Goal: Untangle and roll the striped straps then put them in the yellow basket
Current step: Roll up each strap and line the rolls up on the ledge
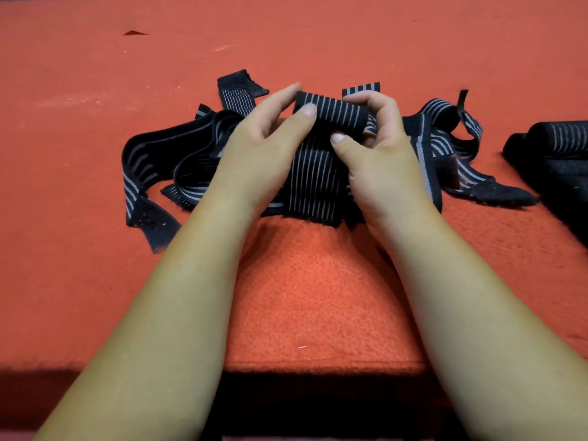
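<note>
Seen from the head camera, the left hand [264, 138] and right hand [378, 144] each pinch an end of the half-made roll [334, 114], its axis crosswise between them. The flat striped strap [313, 183] trails from it toward the person. No yellow basket shows.

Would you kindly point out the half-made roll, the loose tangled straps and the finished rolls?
half-made roll [337, 114]: head view, middle of its striped top.
loose tangled straps [141, 165]: head view, the looped band on the left.
finished rolls [563, 135]: head view, the upper roll's side.
</note>
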{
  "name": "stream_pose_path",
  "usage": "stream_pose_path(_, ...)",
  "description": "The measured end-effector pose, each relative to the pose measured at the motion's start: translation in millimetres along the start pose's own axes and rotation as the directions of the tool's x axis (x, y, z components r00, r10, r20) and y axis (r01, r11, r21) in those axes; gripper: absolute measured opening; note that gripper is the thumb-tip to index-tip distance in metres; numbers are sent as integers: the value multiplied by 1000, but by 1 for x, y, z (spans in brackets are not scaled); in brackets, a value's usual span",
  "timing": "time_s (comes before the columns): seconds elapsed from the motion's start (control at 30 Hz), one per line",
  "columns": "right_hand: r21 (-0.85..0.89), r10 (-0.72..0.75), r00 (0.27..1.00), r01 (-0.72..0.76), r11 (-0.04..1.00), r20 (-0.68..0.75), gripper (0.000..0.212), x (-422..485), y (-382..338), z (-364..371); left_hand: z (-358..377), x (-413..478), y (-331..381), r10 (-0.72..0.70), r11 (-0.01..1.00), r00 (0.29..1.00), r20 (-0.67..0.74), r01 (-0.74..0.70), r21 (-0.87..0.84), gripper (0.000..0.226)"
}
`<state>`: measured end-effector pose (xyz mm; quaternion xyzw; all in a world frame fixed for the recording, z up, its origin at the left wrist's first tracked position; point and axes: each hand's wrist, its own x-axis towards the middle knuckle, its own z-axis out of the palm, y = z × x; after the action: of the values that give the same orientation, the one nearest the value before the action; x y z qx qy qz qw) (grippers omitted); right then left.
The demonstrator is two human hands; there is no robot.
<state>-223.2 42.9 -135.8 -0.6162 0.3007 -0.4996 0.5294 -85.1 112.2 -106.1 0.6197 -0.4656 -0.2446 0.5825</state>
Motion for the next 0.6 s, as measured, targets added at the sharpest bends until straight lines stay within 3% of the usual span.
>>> stream_pose_path(0.2, 17, 24, 999, -25, 1000, 45, 45, -1, -1, 0, -2, 1, -5, 17, 998, 998, -55, -20, -59, 21)
stream_pose_path(0.33, 208, 141, 989, -148, 967, 49, 47, 3, 1, 5, -5, 3, -9, 10, 984, 1000, -28, -15, -176, 18)
stream_pose_path(0.47, 294, 203, 974, -222, 930, 96, 15, 2, -2, 3, -6, 4, -14, 29, 978, 999, 22, -23, -208, 30)
stream_pose_path(0.6, 233, 230, 972, -232, 944, 35, 31, 3, -1, 7, -6, 6, -18, 79, 988, 994, 75, -67, -141, 56)
